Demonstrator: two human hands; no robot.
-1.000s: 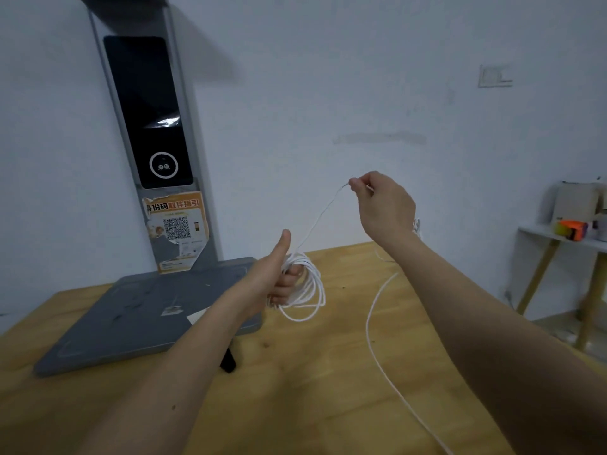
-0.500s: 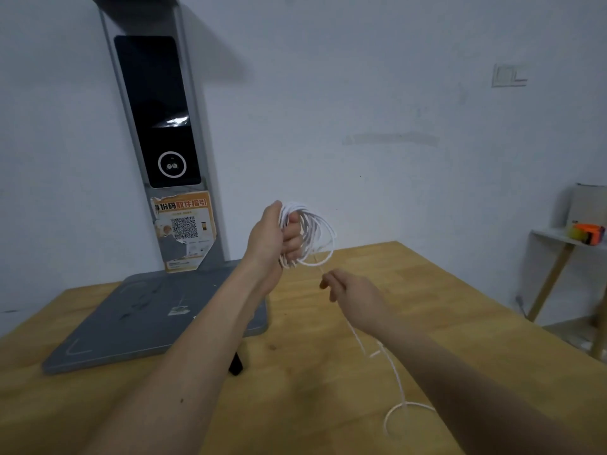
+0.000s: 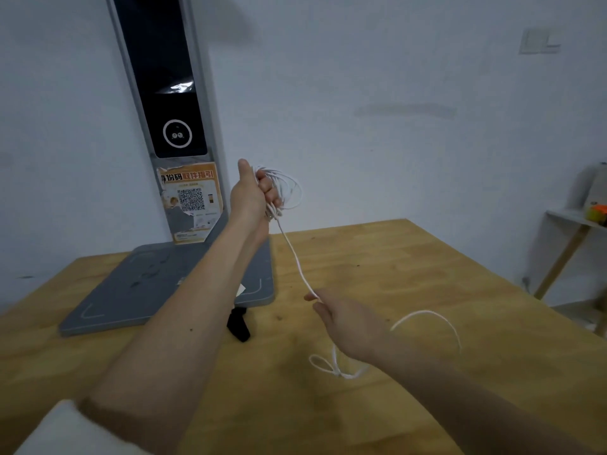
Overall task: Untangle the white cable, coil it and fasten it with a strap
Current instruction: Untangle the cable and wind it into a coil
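We're mid-coil: left hand (image 3: 251,200) is raised above the table (image 3: 410,257), fingers curled round the gathered loops of the white cable (image 3: 297,261), thumb up. From there the cable runs taut down to the right hand (image 3: 345,318), which pinches it low over the tabletop; the slack tail lies looped on the wood beside and behind that wrist. Next wrap likely needs the right hand to carry the strand up to the bundle without snagging the tail loops. No strap identifiable yet

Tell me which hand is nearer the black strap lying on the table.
Right. The right hand hovers low beside the black strap, guiding the white cable. The left hand is raised well above it, gripping the coil.
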